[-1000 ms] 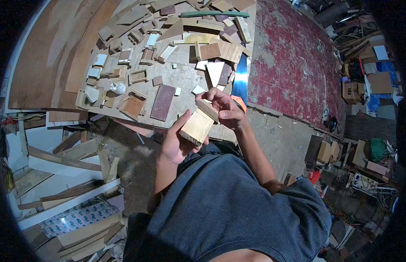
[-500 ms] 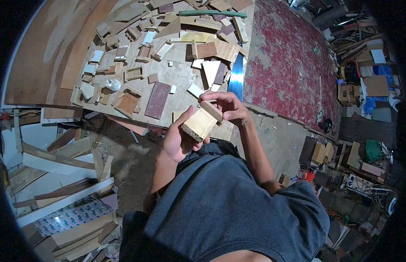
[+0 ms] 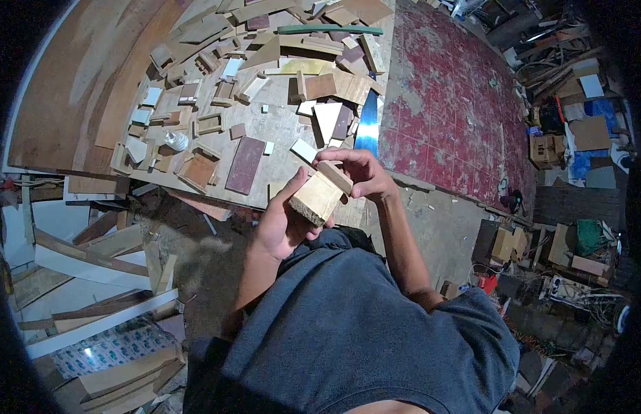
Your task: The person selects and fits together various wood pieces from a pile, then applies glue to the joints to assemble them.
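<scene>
My left hand (image 3: 282, 224) is wrapped round a pale wooden block (image 3: 317, 198) with a rough lower end, held in front of my body. Across the block's upper right end lies a small wooden strip (image 3: 334, 177), touching it. The fingers and thumb of my right hand (image 3: 364, 172) pinch this strip. On the table just beyond are a white strip (image 3: 304, 151), a dark reddish board (image 3: 246, 164) and a saw with a shiny blue blade (image 3: 368, 127).
Many wood offcuts and small frames lie on the table (image 3: 279, 124), with a white bottle (image 3: 175, 141) at its left. Scrap boards (image 3: 93, 262) are piled on the lower left. A worn red surface (image 3: 451, 103) spreads to the right, with boxes (image 3: 546, 150) beyond.
The view has shifted slightly, so the table and its pieces appear a little farther left. Both hands keep nearly the same hold on the block and strip.
</scene>
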Available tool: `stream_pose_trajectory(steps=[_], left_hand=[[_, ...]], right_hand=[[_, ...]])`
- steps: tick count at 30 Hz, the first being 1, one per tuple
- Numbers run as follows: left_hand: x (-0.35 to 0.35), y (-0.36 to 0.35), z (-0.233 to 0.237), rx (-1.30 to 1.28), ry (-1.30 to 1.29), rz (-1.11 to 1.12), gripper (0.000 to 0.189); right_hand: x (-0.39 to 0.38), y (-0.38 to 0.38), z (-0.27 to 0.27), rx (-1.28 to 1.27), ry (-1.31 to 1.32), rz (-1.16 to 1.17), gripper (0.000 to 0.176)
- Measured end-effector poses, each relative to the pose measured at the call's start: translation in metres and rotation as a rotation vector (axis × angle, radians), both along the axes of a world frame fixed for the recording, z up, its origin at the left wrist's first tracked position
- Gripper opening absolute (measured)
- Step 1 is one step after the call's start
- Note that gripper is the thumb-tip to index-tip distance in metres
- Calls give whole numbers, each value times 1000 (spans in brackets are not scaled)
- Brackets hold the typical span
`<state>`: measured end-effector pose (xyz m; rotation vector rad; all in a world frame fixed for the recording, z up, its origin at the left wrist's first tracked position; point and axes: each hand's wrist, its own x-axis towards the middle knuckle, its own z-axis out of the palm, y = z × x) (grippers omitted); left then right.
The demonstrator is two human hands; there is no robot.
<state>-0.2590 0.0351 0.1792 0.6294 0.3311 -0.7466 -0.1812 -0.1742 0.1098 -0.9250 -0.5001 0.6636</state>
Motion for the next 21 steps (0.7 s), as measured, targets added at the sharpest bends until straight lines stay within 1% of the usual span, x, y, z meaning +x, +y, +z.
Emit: stream_pose_trajectory(steps=[1,3,6,10,13,16,18,19,21], left_hand=[[1,-3,4,0,-3,-4,56],[1,-8,15,78,31,51,61],[4,-7,15,82,34,13,61],[6,-8,11,94,39,19,60],[8,-7,9,43,31,48,59],[10,-2,0,-8,32,32,58],[13,2,-9,-99,34,-5,58],[15,5,-13,-95,31,-9,58],[17,10,-23,-266,106,-4,58]], right_hand=[[0,-1,-1,-4,-19,-16,82],[0,-3,-3,-9,-37,-37,81],[1,-5,-2,-24,-29,-42,81],[0,-6,-2,-47,-29,-68,80],[0,-7,4,-83,-50,-95,79],[2,-6,13,-119,-70,-90,78],[4,-5,18,-140,-85,-86,77],[5,-3,20,-153,-105,-88,75],[5,-1,27,-165,-125,-98,73]])
